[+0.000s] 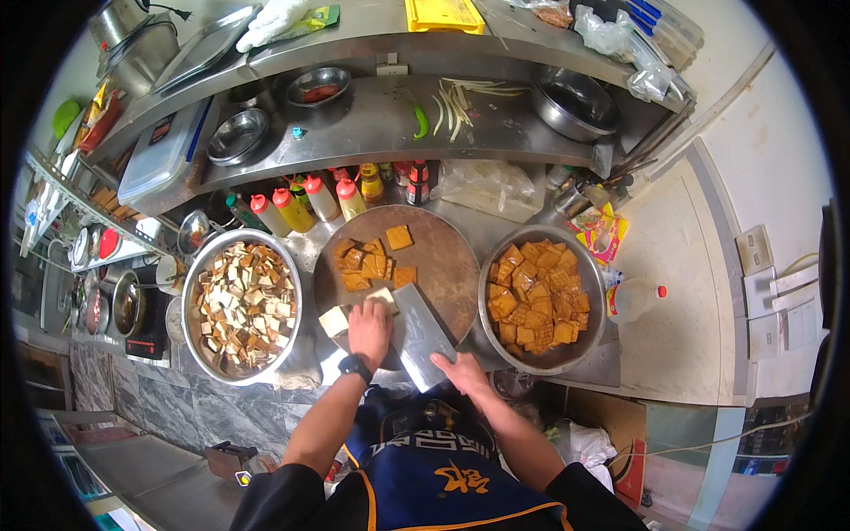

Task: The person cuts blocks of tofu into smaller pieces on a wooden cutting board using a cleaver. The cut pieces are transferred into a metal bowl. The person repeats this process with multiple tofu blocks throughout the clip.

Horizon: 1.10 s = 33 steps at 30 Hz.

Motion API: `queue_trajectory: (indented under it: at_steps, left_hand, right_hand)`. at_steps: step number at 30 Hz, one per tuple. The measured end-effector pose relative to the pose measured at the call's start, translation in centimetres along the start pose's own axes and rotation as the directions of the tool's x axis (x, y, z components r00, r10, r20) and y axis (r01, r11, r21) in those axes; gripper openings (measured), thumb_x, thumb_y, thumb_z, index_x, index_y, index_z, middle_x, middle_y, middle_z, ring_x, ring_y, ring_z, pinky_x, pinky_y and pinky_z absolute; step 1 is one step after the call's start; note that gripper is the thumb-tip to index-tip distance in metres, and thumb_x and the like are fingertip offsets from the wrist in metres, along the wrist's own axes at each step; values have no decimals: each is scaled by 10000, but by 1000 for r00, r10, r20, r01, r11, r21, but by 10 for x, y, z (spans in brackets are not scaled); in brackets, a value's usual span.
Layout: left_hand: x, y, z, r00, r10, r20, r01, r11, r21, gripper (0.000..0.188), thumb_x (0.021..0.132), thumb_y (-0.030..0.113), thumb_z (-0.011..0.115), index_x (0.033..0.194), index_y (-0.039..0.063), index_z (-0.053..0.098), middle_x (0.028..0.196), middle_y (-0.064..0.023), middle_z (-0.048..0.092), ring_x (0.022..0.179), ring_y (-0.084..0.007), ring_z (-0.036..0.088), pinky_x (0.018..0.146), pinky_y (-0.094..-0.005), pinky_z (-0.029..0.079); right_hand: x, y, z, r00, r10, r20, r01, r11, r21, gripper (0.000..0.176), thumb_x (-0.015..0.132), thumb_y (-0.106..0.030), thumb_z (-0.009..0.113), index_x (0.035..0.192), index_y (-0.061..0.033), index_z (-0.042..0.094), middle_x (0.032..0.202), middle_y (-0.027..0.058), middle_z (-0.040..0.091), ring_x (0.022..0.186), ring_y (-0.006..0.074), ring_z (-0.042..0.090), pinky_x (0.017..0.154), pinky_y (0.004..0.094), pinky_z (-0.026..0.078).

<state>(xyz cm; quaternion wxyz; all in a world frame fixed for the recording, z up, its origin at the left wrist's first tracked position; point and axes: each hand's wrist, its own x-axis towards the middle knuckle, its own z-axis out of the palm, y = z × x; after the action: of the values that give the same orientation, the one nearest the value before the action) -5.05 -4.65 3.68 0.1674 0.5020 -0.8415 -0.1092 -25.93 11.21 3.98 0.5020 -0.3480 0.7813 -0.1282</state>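
Note:
A round chopping board (441, 259) lies before me on a steel counter. My left hand (370, 332) holds down pieces of tofu; a pale cut block (334, 322) shows left of the fingers and another pale piece (383, 300) beyond the fingertips. My right hand (463, 373) grips a cleaver by its handle. Its broad blade (420, 338) lies close beside the left fingers, over the board. Farther back on the board is a group of brown tofu squares (362, 262), with a separate square (399, 237) to its right. My palm hides part of the tofu.
Left of the board stands a steel basin (188, 312) of cut tofu pieces; right of it, another basin (601, 312) holds whole brown tofu. Sauce bottles (292, 209) line the back. A steel shelf (372, 126) overhangs behind them. A plastic jug (631, 300) stands far right.

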Motion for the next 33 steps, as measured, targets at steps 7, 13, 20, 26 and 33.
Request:
queue_trajectory:
  at_steps: [7,13,20,26,33]
  left_hand:
    - [38,-4,-5,987,-4,161,-8,997,77,386,914,213,776,1258,68,681,1306,-120,644,1246,-351,578,1071,-500,463]
    - [96,18,27,950,262,171,-292,939,182,695,894,200,790,1530,61,545,1465,-156,618,1414,-378,514,1275,-595,301]
    - [-7,43,12,900,264,346,-264,963,-47,535,945,211,730,1439,38,613,1390,-140,650,1298,-340,597,1125,-474,477]
    - [-58,34,17,894,425,144,-427,904,-20,604,929,164,708,1517,72,603,1590,-100,582,1447,-309,542,1223,-509,416]
    - [-50,27,11,860,482,170,-488,873,-8,606,959,213,717,1541,99,593,1596,-80,581,1439,-286,547,1217,-507,411]
  right_hand:
    - [-38,43,-20,985,-37,-167,39,999,9,893,918,-789,678,1190,53,789,1131,328,776,1147,464,755,995,508,576]
    - [-36,98,-9,961,174,-216,-163,984,68,923,890,-830,674,1183,35,800,1185,324,771,1216,455,728,1046,514,551]
    - [-48,119,-9,960,89,-267,-41,983,180,852,934,-736,716,1165,81,783,1116,327,781,1121,445,767,981,481,576]
    - [-46,115,-6,963,56,-262,11,969,248,850,931,-732,725,1174,81,779,1103,318,786,1112,438,772,970,473,578]
    - [-34,110,-10,972,57,-229,-39,996,82,808,929,-705,747,1185,61,780,1100,315,786,1106,436,773,969,483,578]
